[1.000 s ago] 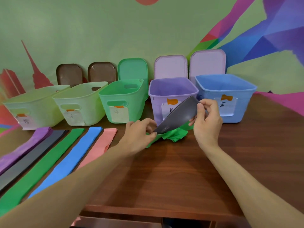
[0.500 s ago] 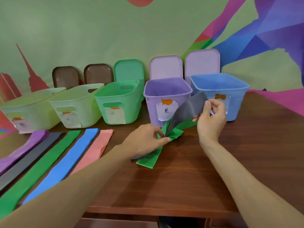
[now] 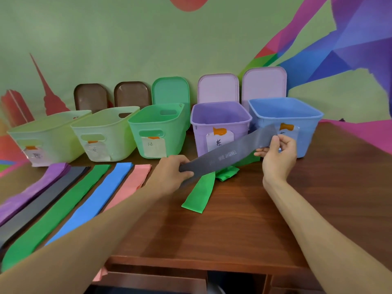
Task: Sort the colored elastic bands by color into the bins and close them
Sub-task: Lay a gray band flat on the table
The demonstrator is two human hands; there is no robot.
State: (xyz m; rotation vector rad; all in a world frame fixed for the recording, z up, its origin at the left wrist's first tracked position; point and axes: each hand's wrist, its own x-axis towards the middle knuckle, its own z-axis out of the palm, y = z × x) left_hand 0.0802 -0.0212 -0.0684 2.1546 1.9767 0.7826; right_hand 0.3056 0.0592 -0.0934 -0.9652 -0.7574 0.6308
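Head view: the grey band (image 3: 227,154) hides part of the green band (image 3: 199,192); its print is unreadable. Left hand (image 3: 171,172) and right hand (image 3: 277,153) each pinch an end, now stretched flatter than before.

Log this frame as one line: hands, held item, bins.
left hand: holds grey band | right hand: pinches other end | green band: on table underneath | bins: open

— Back of the table (image 3: 244,234)?
— Row of bins (image 3: 157,132), lids (image 3: 218,88) propped behind, against the wall.
— Front left?
— Flat bands (image 3: 89,204) side by side.
— Centre?
— Loose band (image 3: 198,194) beneath stretched band (image 3: 229,154), held between left hand (image 3: 169,172) and right hand (image 3: 277,158).
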